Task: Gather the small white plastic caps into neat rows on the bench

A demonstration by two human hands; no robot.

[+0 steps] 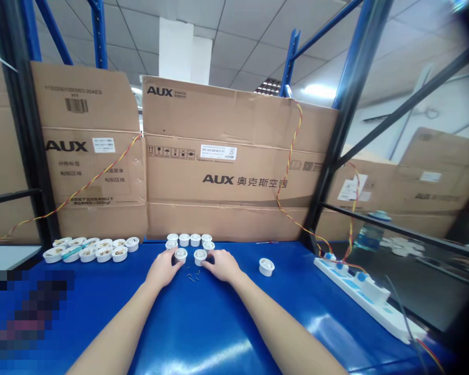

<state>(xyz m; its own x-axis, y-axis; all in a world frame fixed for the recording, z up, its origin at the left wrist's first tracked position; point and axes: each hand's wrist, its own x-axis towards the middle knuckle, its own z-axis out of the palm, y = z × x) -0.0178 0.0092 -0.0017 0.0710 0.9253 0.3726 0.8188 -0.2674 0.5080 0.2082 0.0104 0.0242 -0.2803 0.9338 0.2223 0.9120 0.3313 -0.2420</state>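
My left hand (162, 268) is closed around a small round white cup (180, 254) on the blue tabletop. Mirroring it, my right hand (221, 264) grips a second white cup (200, 256) by its right side. Both cups stand upright and a little apart. Just behind them, more of the same cups (184, 239) form an arch of several pieces. Several small dark screw-like pieces (191, 278) lie loose on the table between my hands. One lone white cup (266, 266) stands to the right of my right hand.
Two rows of white cups with small parts inside (88, 253) stand at the back left. A white power strip (367, 294) with plugs runs along the right edge. Cardboard sheets (234, 161) wall off the back, and a twisted red-yellow wire (293, 151) hangs down there.
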